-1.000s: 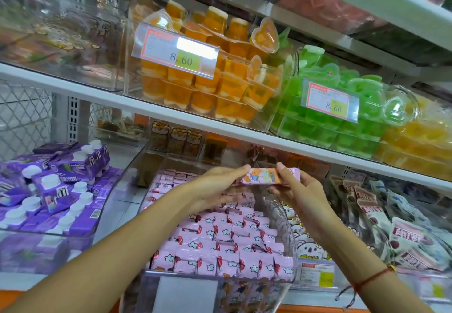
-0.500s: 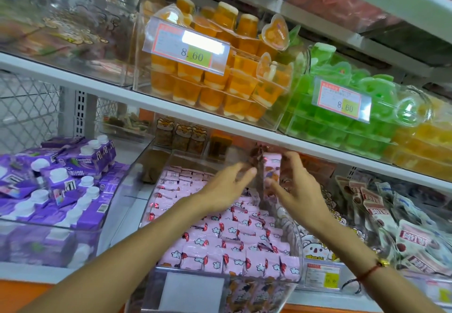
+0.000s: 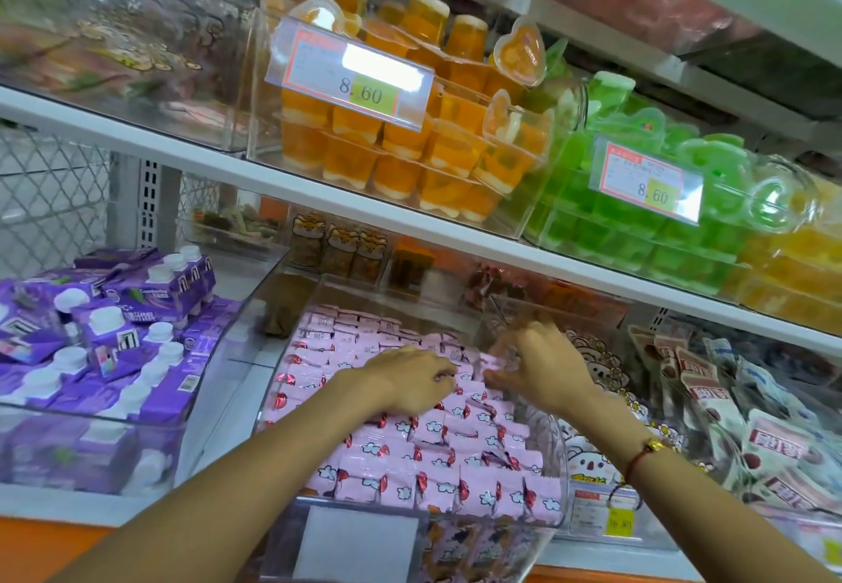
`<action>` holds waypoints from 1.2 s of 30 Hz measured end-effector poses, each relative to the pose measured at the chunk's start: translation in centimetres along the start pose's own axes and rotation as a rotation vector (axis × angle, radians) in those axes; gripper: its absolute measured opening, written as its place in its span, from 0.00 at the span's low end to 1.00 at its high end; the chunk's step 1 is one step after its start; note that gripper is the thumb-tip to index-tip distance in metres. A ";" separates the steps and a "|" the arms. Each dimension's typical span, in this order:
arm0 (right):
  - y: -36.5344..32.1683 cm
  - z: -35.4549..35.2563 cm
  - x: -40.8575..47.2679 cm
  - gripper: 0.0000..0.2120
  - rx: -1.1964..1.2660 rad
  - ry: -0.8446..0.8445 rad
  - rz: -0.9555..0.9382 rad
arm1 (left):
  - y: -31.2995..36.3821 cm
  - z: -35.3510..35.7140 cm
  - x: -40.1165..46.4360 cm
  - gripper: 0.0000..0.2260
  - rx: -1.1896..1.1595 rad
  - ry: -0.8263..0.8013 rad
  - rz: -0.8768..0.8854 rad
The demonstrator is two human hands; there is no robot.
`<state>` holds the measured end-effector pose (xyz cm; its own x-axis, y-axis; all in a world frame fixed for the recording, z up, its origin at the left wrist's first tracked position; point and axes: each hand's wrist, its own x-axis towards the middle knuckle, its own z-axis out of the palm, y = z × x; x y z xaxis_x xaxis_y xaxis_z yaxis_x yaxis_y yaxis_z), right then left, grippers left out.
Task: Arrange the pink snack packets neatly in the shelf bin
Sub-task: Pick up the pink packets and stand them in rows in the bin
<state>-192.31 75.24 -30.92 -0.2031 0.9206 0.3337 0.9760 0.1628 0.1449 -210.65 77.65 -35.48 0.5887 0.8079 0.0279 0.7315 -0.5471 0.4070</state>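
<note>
Clear shelf bin [image 3: 553,482], lower shelf, centre: holds pink snack packets [image 3: 437,455] packed in overlapping rows from the front wall to the back, each printed with white flower shapes and a red mark. Left hand [image 3: 408,377]: palm down on the packets in the middle of the bin, fingers bent and pressing on the tops of the row beneath them; whether any single packet is pinched cannot be told. Right hand [image 3: 544,366]: blurred, inside the bin near its right wall, fingers spread and curled loosely over the packets at the right side of the same row; grip cannot be told. The 2 hands sit close together, fingertips near but apart. Red cord bracelet [image 3: 640,457] with a gold bead on the right wrist. Left neighbour bin: purple drink cartons [image 3: 114,332] with white caps. Right neighbour bins: cartoon-printed packs [image 3: 597,364] just beside the pink bin, then white and red pouches [image 3: 770,441]. Upper shelf: orange jelly cups [image 3: 410,145] behind a price tag [image 3: 351,67] reading 8.60; green jelly cups [image 3: 638,218] behind a second tag [image 3: 647,184] also reading 8.60. White blank label [image 3: 360,546] on the front of the pink bin.
</note>
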 end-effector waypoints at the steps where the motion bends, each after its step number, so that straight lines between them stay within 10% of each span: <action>1: 0.0 0.0 0.1 0.14 -0.025 -0.082 -0.008 | 0.0 0.0 0.1 0.20 0.002 -0.008 0.000; 9: 0.7 -0.1 -5.1 0.17 0.244 0.117 0.127 | 1.0 -0.2 0.1 0.20 0.020 0.170 0.085; 20: -0.2 -0.4 -8.6 0.15 0.247 0.151 0.093 | 3.8 -0.2 0.9 0.17 0.204 -0.033 0.030; 27: -2.0 -1.6 -6.5 0.11 0.114 0.224 -0.011 | 1.7 -3.0 -8.4 0.15 0.182 0.805 0.113; 36: -12.5 3.6 2.1 0.23 0.406 -0.306 -0.204 | -3.2 -1.8 -15.4 0.14 -0.553 0.714 -0.340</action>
<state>-204.66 76.38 -35.39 -0.4179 0.9076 0.0413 0.8838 0.4166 -0.2131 -222.65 67.37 -35.55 -0.1064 0.9468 0.3036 0.4514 -0.2260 0.8632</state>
